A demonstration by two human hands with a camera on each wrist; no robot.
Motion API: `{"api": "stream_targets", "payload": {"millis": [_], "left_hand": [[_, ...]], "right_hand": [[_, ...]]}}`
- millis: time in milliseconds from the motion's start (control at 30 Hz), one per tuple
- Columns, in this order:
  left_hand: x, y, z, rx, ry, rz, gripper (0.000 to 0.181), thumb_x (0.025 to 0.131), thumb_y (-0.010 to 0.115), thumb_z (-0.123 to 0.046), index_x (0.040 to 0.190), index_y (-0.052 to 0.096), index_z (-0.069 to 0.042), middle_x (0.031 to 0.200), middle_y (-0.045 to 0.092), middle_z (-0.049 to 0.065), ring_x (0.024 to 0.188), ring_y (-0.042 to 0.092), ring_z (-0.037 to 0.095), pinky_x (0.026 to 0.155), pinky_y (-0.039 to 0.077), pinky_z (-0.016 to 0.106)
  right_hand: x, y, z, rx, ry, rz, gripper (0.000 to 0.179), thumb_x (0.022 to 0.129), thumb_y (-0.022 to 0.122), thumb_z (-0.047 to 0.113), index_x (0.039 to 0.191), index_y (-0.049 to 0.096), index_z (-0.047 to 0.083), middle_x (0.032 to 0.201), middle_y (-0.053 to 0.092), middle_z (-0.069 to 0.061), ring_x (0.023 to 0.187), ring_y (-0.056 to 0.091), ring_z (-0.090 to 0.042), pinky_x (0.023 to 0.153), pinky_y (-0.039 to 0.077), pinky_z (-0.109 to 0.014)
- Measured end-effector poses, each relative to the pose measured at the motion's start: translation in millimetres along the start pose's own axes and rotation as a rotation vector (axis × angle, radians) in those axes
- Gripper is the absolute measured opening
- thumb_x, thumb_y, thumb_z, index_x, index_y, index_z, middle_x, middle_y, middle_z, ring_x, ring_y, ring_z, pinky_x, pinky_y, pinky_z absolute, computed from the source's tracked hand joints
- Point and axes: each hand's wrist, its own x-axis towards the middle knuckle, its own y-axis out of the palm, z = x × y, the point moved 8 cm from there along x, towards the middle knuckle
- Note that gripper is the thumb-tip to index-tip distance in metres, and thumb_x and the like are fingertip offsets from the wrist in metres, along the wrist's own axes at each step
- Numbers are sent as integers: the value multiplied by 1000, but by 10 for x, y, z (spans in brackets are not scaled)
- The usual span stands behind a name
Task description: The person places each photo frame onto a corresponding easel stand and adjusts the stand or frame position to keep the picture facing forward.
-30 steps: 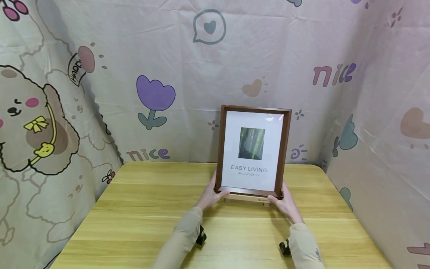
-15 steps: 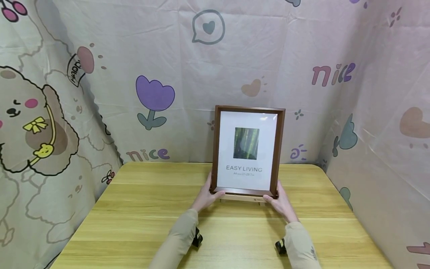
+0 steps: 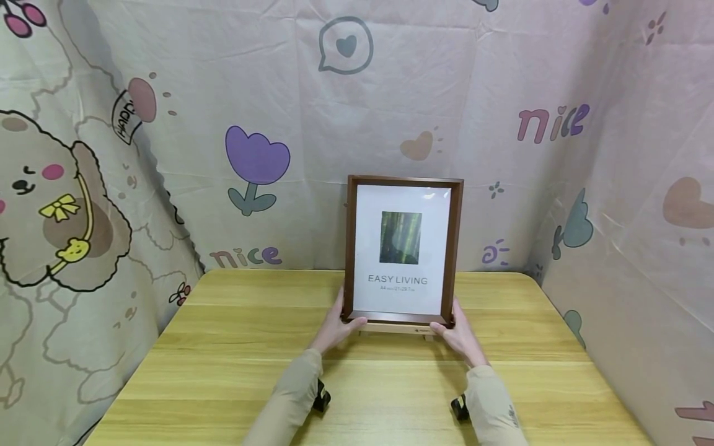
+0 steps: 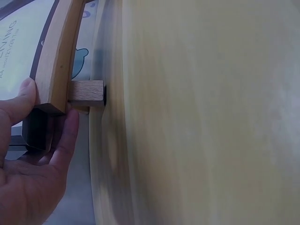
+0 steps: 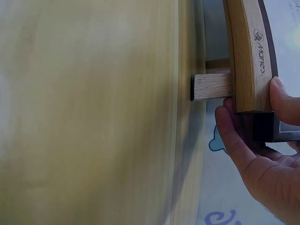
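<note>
A brown picture frame (image 3: 404, 316) with a white "EASY LIVING" sheet leans upright on a small wooden easel (image 3: 397, 328). My left hand (image 3: 336, 325) grips the lower left corner, thumb in front and fingers behind and below. At the lower right corner, my right hand (image 3: 458, 333) grips in the same way. In the left wrist view the thumb lies at the end of the easel's ledge (image 4: 55, 61). The right wrist view shows the thumb by the ledge (image 5: 251, 56), which bears a printed logo. An easel foot (image 5: 213, 86) stands near the fingers.
The light wood table (image 3: 234, 371) extends to both sides and in front of the easel. Behind it hangs a printed cloth (image 3: 312, 124), with more cloth at the left and right. A black wrist camera (image 3: 321, 396) sits under the left sleeve, another (image 3: 460, 409) by the right.
The picture frame and easel have shifted steadily to the left, with both hands moving along and keeping their grip on the lower corners.
</note>
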Motion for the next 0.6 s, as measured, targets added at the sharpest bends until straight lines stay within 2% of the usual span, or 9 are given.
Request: {"api": "stream_targets", "payload": {"millis": [167,400,600], "left_hand": [[-31,-58,-18,-1,37,-14,107,89,78,-23,163,1,-8,167,16,26,150,25,50,122,22,65],[-87,-121,44,22,-21,-14,106,90,76,-28,162,1,-6,167,12,26,151,21,51,122,20,67],[-125,-186,48,21,-23,-20,107,90,77,-29,162,1,-6,167,11,27,150,21,52,122,20,67]], "right_hand": [[12,47,26,-5,-7,3,93,90,68,1,162,9,5,149,41,-38,134,46,-54,119,29,-65],[20,110,40,-2,4,3,92,90,69,2,162,11,6,148,43,-38,134,47,-54,119,28,-66],[30,165,53,5,9,11,93,90,70,3,162,11,9,146,45,-39,133,48,-54,118,29,-67]]}}
